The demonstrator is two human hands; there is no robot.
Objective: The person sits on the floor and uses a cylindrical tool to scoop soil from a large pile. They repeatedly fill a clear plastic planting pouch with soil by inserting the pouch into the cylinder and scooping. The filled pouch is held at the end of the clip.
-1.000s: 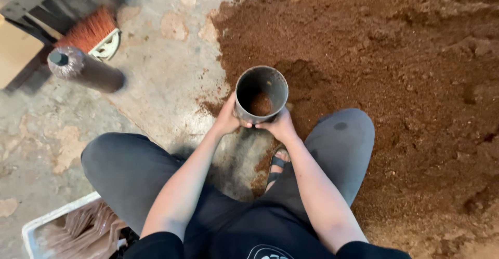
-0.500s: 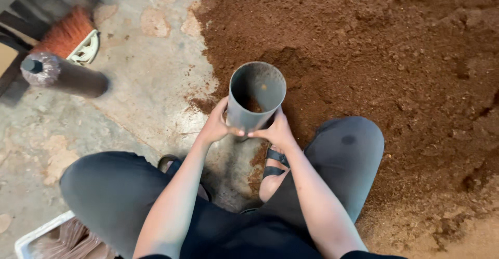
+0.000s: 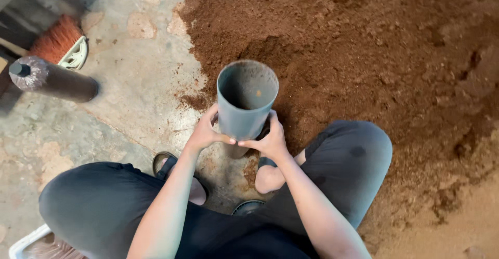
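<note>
A: What do the person's hands hold?

B: The left hand and right hand both clasp the lower part of a grey tube, fingers wrapped around it, thumbs meeting at its front. The tube stands upright between the squatting person's knees, open mouth up.

A: What surrounds it?

B: A large reddish-brown soil pile lies just beyond it on the concrete floor. Well to the left lie a dark filled cylinder and an orange brush.
</note>
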